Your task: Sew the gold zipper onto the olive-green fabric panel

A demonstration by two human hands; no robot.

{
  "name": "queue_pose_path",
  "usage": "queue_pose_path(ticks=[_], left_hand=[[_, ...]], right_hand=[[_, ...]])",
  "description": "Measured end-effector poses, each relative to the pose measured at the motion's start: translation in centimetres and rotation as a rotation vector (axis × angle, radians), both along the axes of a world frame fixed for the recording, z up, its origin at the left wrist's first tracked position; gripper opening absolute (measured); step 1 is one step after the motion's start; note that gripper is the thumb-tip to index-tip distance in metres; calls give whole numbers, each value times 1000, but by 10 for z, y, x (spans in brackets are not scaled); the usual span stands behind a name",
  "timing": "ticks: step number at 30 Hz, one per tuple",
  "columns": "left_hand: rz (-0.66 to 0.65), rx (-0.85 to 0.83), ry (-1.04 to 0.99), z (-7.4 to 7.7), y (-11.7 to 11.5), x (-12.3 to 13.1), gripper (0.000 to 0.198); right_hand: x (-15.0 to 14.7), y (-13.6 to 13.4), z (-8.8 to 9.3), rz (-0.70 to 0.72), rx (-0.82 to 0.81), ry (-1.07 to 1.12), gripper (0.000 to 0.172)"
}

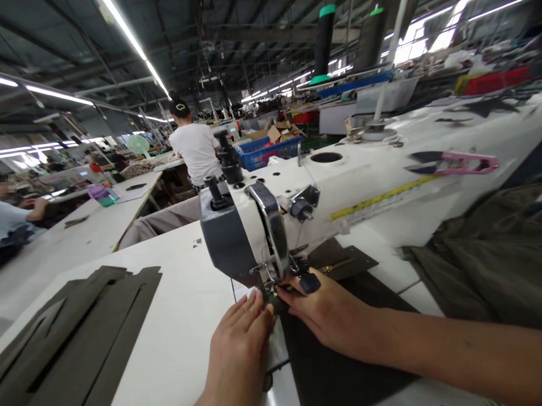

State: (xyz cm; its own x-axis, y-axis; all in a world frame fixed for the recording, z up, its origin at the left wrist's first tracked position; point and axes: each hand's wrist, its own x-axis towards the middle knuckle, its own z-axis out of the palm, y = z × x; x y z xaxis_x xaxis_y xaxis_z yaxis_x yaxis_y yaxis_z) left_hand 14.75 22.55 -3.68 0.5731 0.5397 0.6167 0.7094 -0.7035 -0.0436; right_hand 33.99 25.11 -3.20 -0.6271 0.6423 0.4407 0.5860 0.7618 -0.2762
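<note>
A white sewing machine (pixel 359 176) with a dark grey end cover stands in front of me. My right hand (pixel 332 310) is closed on a dark olive fabric piece (pixel 343 369) at the right of the presser foot, its fingertips partly hidden behind the machine's parts. My left hand (pixel 242 340) is at the left of the foot, fingers together and thumb bent in, pressing the fabric edge near the needle. A small white patch shows by its fingertips. A brass-coloured zipper part (pixel 338 266) lies on the fabric behind my right hand.
Cut olive panels with slits (pixel 93 327) lie at left. Pink-handled snips (pixel 463 162) rest on the machine arm above a yellow measuring tape (pixel 381 197). Crumpled dark fabric (pixel 499 260) is piled at right. A blue basket (pixel 269 154) and a person in white (pixel 197 149) are beyond.
</note>
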Motion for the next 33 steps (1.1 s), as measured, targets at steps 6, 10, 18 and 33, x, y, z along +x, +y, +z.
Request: queue_pose_path(ticks=[6, 10, 18, 33], left_hand=[[-56, 23, 45, 1, 4, -4, 25], [-59, 27, 75, 1, 4, -5, 26], [-52, 20, 61, 4, 4, 0, 25], [-4, -27, 27, 3, 8, 1, 23]], right_hand=[[-5, -3, -5, 15, 64, -4, 20], [-6, -3, -10, -10, 119, -7, 24], [-6, -3, -10, -16, 177, 50, 27], [-8, 0, 1, -3, 232, 112, 28]])
